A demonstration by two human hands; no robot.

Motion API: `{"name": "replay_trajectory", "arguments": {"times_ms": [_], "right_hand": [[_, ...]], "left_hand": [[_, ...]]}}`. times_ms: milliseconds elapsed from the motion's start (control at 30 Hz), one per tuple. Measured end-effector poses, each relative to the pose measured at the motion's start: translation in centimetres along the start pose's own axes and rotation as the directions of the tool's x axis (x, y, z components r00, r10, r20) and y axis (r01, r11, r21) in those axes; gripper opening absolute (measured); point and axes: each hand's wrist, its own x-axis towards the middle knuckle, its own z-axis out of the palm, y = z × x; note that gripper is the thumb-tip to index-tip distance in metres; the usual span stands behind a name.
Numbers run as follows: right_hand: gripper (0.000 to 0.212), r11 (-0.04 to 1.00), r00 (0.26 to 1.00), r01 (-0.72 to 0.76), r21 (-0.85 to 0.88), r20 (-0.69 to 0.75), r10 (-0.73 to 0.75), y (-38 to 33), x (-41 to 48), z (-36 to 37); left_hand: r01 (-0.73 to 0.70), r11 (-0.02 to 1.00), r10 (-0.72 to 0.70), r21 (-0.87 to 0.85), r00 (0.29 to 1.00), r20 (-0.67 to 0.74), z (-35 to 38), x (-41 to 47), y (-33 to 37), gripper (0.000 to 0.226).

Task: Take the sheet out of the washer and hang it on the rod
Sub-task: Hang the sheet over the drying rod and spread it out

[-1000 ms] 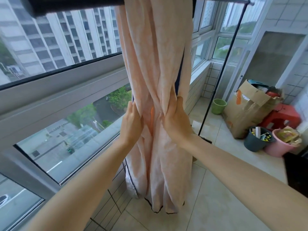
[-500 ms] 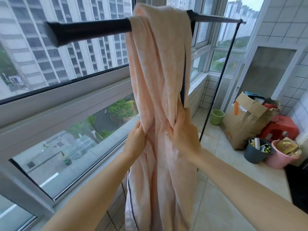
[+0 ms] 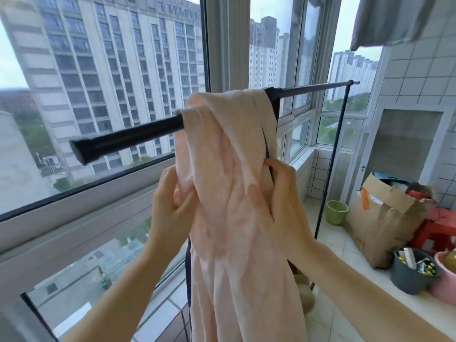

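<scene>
A pale peach sheet with a dark trim hangs bunched over the black rod, which runs from the near left to a far upright at the right. My left hand grips the sheet's left edge just below the rod, fingers curled into the cloth. My right hand grips the right edge at about the same height, its fingertips hooked round the dark trim. The sheet falls between my forearms towards the floor. No washer is in view.
Windows line the left and far side behind the rod. At the right stand a green bucket, a torn cardboard box, a red stool, a dark grey bucket and a pink tub. Grey cloth hangs overhead at the top right.
Both hands have slid up the sheet, closer to the rod, and now hold its outer edges instead of its middle folds. My view has tilted upward, so the rod sits lower in frame.
</scene>
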Motion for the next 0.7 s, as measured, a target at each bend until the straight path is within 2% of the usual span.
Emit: {"name": "replay_trajectory", "arguments": {"times_ms": [67, 133, 267, 333, 433, 533, 633, 700], "right_hand": [[0.054, 0.999, 0.998, 0.034, -0.012, -0.047, -0.034, -0.8, 1.8, -0.7], [0.056, 0.997, 0.996, 0.066, -0.028, -0.063, -0.067, -1.7, 3.6, -1.4], [0.054, 0.989, 0.99, 0.129, -0.078, -0.054, -0.133, -3.1, 6.8, -2.1], [0.055, 0.988, 0.988, 0.142, -0.065, -0.047, -0.146, -3.7, 8.2, -1.9], [0.057, 0.992, 0.992, 0.127, -0.025, -0.007, -0.127, -3.7, 10.0, -1.8], [0.043, 0.989, 0.994, 0.098, 0.111, 0.029, -0.101, -2.7, 11.0, -2.2], [0.03, 0.951, 0.996, -0.02, 0.308, 0.094, -0.009, -1.8, 11.5, -2.8], [0.024, 0.933, 0.989, -0.056, 0.355, 0.15, 0.002, -1.2, 11.9, -3.2]], "left_hand": [[-0.075, 0.997, 0.076, 0.009, 0.996, -0.037, 0.0, 0.6, 2.0, 0.007], [-0.13, 0.991, 0.132, 0.031, 0.988, -0.075, 0.2, 1.2, 3.8, 0.012], [-0.106, 0.994, 0.11, 0.036, 0.984, -0.141, 0.3, 1.9, 5.9, 0.022], [-0.07, 0.991, 0.084, 0.114, 0.99, -0.117, 0.6, 1.9, 6.4, 0.035], [-0.081, 0.941, 0.12, 0.329, 0.988, -0.097, 1.2, 1.9, 7.0, 0.038], [-0.029, 0.882, 0.129, 0.471, 0.975, -0.181, 1.9, 1.9, 7.3, 0.035], [0.012, 0.793, 0.162, 0.609, 0.959, -0.231, 2.7, 1.4, 8.1, 0.038], [0.053, 0.748, 0.158, 0.661, 0.954, -0.255, 3.1, 1.2, 8.9, 0.034]]}}
